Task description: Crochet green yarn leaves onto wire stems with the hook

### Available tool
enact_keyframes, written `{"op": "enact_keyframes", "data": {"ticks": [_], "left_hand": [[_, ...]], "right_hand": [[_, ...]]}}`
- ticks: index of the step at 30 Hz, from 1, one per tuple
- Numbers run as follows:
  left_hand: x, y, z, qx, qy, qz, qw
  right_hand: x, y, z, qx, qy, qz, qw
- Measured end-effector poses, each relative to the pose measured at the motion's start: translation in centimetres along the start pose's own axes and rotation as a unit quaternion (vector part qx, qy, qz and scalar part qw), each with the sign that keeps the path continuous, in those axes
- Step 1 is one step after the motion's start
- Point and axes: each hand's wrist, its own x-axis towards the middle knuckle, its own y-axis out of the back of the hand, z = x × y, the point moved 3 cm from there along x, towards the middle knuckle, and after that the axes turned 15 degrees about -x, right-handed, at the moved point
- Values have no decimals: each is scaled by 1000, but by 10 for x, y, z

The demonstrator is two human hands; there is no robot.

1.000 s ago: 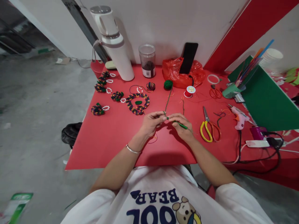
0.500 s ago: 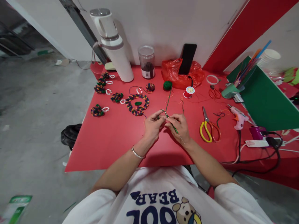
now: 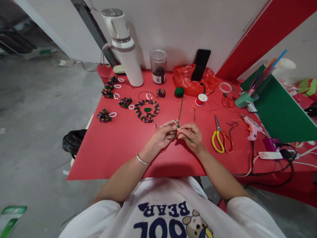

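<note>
Green yarn (image 3: 181, 107) runs from its ball (image 3: 179, 92), beyond the hands, to a small green piece (image 3: 178, 126) between them. Left hand (image 3: 164, 134) pinches yarn, narrow; right hand (image 3: 194, 137) grips hook (image 3: 176, 122), axis slanting far-left to near-right. Both equally near.

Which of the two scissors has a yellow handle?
The larger scissors, nearer the right hand: yellow on one side, orange-red on the other. The smaller scissors are red-handled.
</note>
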Motion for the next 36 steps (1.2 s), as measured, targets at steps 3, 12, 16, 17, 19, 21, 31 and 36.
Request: {"op": "enact_keyframes", "data": {"ticks": [3,12,16,17,19,21,31,36], "left_hand": [[-2,2,5,24,9,-12,1000],[-1,7,6,59,-8,4,998],[-2,2,5,54,-32,9,998],[-3,0,5,55,-39,11,998],[-3,-2,5,62,-52,12,997],[-4,-3,5,78,-56,8,995],[-1,-3,6,128,-153,13,980],[-1,2,1,93,-100,7,991]], "right_hand": [[3,4,5,33,-6,-30,999],[4,10,10,65,-21,-54,996],[3,9,9,77,-54,-38,995],[3,8,8,81,-64,-34,994],[3,8,8,101,-78,-27,991],[4,8,8,120,-82,-21,989],[4,9,9,91,-96,-32,991],[4,9,8,59,-73,-23,995]]}}
